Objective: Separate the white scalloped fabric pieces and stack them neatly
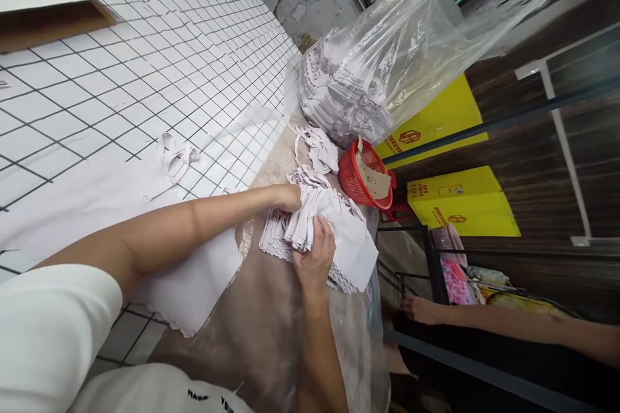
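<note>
A bundle of white fabric pieces [310, 206] with scalloped, dark-patterned edges is held between my hands, above more of the same pieces. My left hand [289, 197] reaches in from the left and grips the bundle's far side, its fingertips hidden by the cloth. From below, my right hand [316, 250] wraps its fingers round the near end of the bundle. Under it, a flat stack of white pieces [357, 248] spreads to the right on a plastic-covered surface [271, 329]. Another small heap of white fabric [320, 150] lies just beyond.
A red plastic basket [353, 174] holds a piece of cardboard. Behind it stands a clear plastic bag [349, 90] full of stacked fabric. Yellow boxes [465, 203] are at the right. Another person's hand [421, 308] rests near a black frame. White straps [177, 158] lie on checked cloth.
</note>
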